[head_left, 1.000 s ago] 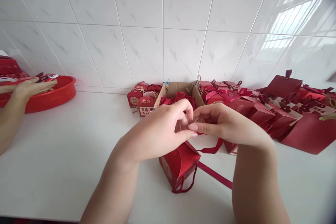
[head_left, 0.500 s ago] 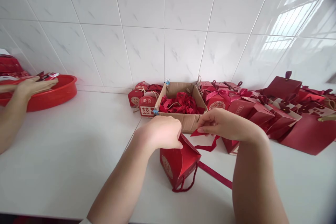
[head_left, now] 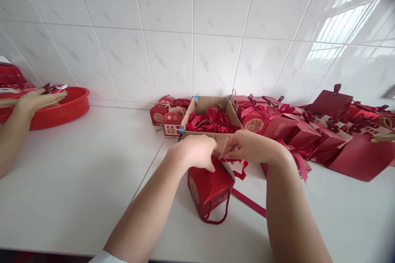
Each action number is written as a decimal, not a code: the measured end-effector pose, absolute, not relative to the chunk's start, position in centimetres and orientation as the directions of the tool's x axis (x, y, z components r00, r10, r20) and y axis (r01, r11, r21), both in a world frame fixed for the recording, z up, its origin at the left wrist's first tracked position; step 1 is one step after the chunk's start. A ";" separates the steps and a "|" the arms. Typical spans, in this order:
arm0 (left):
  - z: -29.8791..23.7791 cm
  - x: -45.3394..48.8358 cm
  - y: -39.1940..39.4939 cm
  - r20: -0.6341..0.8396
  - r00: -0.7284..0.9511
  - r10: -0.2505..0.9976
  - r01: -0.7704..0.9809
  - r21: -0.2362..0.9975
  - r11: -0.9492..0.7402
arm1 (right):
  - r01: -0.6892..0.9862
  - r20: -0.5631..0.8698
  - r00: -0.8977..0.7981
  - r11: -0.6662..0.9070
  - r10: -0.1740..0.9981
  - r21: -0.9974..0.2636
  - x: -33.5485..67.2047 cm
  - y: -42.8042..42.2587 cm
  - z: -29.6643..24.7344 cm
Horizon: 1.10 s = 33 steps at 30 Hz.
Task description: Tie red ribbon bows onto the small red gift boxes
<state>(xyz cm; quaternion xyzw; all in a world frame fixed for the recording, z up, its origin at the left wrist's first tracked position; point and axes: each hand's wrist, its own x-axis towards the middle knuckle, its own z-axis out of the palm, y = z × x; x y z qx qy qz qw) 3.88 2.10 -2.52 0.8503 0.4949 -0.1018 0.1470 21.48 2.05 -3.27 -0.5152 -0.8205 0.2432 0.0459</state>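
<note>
A red gift box (head_left: 212,185) with a gold round emblem and a twisted red cord handle (head_left: 219,221) stands on the white counter. My left hand (head_left: 197,152) is closed on its top edge, the thumb against the front slope. Just right of it, my right hand (head_left: 247,146) pinches a red ribbon (head_left: 242,173) by the box's top. The two hands' fingertips are close together, and some are hidden behind the box top. A flat stretch of red ribbon (head_left: 249,203) lies on the counter to the right of the box.
Behind my hands, an open cardboard box (head_left: 226,121) holds a heap of red ribbons (head_left: 212,121). Small red boxes (head_left: 172,125) sit to its left, and many red gift boxes (head_left: 279,129) crowd the right. At far left, another person's hands (head_left: 40,100) are over a red basin (head_left: 74,109).
My right hand has moved left with the ribbon, up to my left hand at the box top. My left hand has shifted slightly right. A bow at the right, formerly behind my right arm, shows now.
</note>
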 end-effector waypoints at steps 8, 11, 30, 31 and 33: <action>-2.8 4.3 2.5 -0.238 0.557 0.796 0.830 0.206 -0.519 | 0.814 -0.194 -0.493 0.371 0.848 -0.447 21.7 2.7 -3.7; -3.0 4.5 2.6 -0.221 0.576 0.787 0.816 0.216 -0.537 | 0.817 -0.193 -0.494 0.377 0.848 -0.435 21.6 2.8 -3.8; -2.6 3.7 2.8 -0.271 0.591 0.759 0.802 0.295 -0.520 | 0.799 -0.214 -0.538 0.412 0.815 -0.438 21.4 3.0 -3.9; -2.7 3.8 2.9 -0.272 0.587 0.763 0.806 0.291 -0.516 | 0.804 -0.219 -0.532 0.407 0.818 -0.434 21.3 3.0 -3.9; -2.9 4.0 2.9 -0.283 0.587 0.759 0.807 0.287 -0.517 | 0.835 -0.230 -0.488 0.374 0.842 -0.403 21.3 3.0 -3.9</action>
